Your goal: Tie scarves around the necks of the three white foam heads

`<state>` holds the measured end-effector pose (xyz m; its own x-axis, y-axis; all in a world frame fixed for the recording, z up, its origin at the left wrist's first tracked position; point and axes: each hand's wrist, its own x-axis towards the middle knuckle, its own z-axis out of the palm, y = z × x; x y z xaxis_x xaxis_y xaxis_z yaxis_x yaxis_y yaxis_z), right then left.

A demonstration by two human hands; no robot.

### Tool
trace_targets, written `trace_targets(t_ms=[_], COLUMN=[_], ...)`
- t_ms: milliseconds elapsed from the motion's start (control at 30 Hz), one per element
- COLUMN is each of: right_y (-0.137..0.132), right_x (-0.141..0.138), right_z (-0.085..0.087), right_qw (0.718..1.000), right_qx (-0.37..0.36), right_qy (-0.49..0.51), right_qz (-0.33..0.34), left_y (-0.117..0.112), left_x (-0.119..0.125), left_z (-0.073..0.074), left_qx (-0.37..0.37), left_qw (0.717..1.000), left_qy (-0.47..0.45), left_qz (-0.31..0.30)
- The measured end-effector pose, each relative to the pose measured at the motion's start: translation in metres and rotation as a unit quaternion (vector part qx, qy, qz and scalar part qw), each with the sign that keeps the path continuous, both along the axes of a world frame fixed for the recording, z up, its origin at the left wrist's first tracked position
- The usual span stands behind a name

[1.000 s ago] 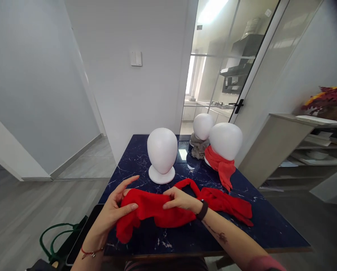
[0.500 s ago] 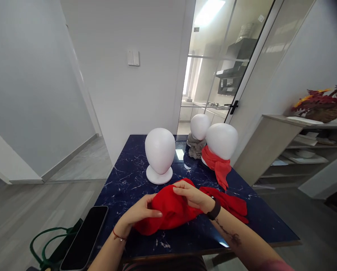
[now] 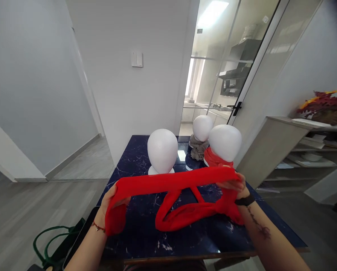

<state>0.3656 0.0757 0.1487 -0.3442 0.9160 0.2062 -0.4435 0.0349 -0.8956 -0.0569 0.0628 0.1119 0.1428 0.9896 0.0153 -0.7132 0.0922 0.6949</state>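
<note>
A bright red scarf point(image 3: 171, 182) is stretched in a flat band between my two hands, above the table. My left hand point(image 3: 107, 201) grips it near the left, with an end hanging down over the wrist. On the other side my right hand point(image 3: 237, 184) holds it, fingers partly covered by the cloth. The rest of the scarf loops down onto the table below the band. Right behind the band stands a bare white mannequin head point(image 3: 162, 150), its base partly hidden by the cloth.
The dark blue marbled table point(image 3: 140, 154) also bears a white head point(image 3: 225, 142) with a coral-red scarf point(image 3: 213, 157) and another point(image 3: 202, 128) with a grey scarf point(image 3: 198, 146). A bag with green handles point(image 3: 48, 241) is at lower left, shelves point(image 3: 304, 146) at right.
My hands have moved apart, left hand leftward and right hand rightward. The bunched scarf has been drawn out into a long band and raised before the bare head.
</note>
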Motion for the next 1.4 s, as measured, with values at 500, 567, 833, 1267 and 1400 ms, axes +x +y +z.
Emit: trace_targets(t_ms=[500,567,833,1267,1400], right_y=[0.194,0.216,0.212,0.093,0.085], right_x=[-0.073,-0.083,-0.079,-0.098,-0.115], right_z=[0.114,0.086,-0.026,-0.093,-0.104], right_qw=[0.978,0.971,0.944,0.873,0.872], right_qx=[-0.104,-0.162,-0.295,-0.432,-0.43], right_qy=[0.177,0.177,0.149,0.208,0.225], right_qz=[0.039,0.005,-0.001,0.091,0.064], left_y=[0.118,0.134,0.138,0.09,0.086], left_x=[0.033,0.036,0.049,0.092,0.102], left_z=[0.08,0.062,-0.019,-0.063,-0.064], left_qx=[0.109,0.07,-0.136,-0.232,-0.268], left_qw=[0.953,0.951,0.96,0.951,0.947], left_qy=[-0.282,-0.301,-0.244,-0.199,-0.163], left_qz=[-0.033,-0.014,-0.017,-0.041,-0.065])
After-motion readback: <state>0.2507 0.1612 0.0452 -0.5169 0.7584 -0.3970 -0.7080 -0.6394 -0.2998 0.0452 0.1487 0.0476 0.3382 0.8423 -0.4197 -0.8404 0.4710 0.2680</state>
